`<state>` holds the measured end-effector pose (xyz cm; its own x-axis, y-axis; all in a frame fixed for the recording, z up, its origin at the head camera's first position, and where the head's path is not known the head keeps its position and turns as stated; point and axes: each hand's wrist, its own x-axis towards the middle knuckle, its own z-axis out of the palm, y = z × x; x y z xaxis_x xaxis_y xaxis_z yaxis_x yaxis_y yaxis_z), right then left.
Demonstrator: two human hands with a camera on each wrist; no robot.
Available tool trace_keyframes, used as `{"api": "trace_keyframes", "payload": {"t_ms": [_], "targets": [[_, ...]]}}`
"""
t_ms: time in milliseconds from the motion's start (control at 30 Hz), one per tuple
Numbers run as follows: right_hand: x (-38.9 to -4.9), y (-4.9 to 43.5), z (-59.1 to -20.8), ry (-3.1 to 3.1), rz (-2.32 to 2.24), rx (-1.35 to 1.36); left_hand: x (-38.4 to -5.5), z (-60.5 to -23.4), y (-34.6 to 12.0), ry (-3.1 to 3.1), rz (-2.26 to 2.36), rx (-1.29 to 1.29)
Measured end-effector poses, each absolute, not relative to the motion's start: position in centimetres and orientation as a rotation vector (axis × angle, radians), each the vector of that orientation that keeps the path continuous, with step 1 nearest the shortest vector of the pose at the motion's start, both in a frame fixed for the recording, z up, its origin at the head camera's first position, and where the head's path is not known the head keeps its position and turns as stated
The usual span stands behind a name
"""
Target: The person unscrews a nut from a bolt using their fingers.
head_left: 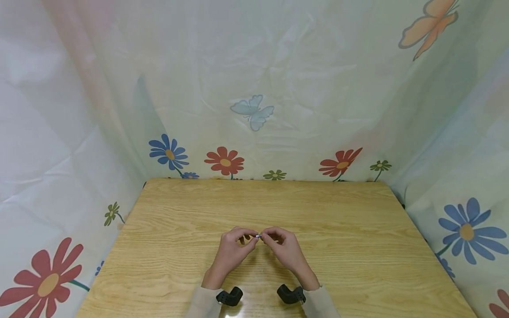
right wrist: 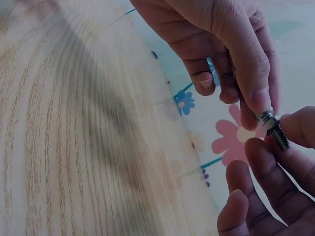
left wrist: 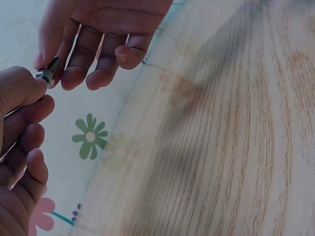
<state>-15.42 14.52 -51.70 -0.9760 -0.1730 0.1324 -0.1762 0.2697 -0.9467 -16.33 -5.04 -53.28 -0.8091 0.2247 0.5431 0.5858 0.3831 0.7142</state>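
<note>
A small metal bolt [right wrist: 280, 137] with a silver hex-shaped collar spans the fingertips of both hands, just above the tabletop. My left hand [head_left: 233, 248] pinches the collar end between thumb and index finger. From the other side, the thumb and index finger of my right hand [head_left: 287, 251] pinch the dark threaded end. In the left wrist view, the bolt [left wrist: 49, 71] shows its thread pointing toward the right hand's fingers. The other fingers of both hands curve loosely. Fingertips partly cover the bolt, so whether the collar is a separate nut is unclear.
Under the hands lies a wood-grain table [head_left: 191, 207]. Curtains [head_left: 294, 88] printed with flowers and butterflies hang behind it and along both sides. Each wrist carries a black camera mount, such as the left one [head_left: 229, 296].
</note>
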Motion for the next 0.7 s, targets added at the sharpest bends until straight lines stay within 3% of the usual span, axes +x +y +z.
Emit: {"api": "trace_keyframes", "payload": {"t_ms": [700], "targets": [[-15.44,14.49,-51.58,-2.457,1.888,0.297,-16.38,-52.99,-5.14,-2.276,-1.406,-0.722]]}}
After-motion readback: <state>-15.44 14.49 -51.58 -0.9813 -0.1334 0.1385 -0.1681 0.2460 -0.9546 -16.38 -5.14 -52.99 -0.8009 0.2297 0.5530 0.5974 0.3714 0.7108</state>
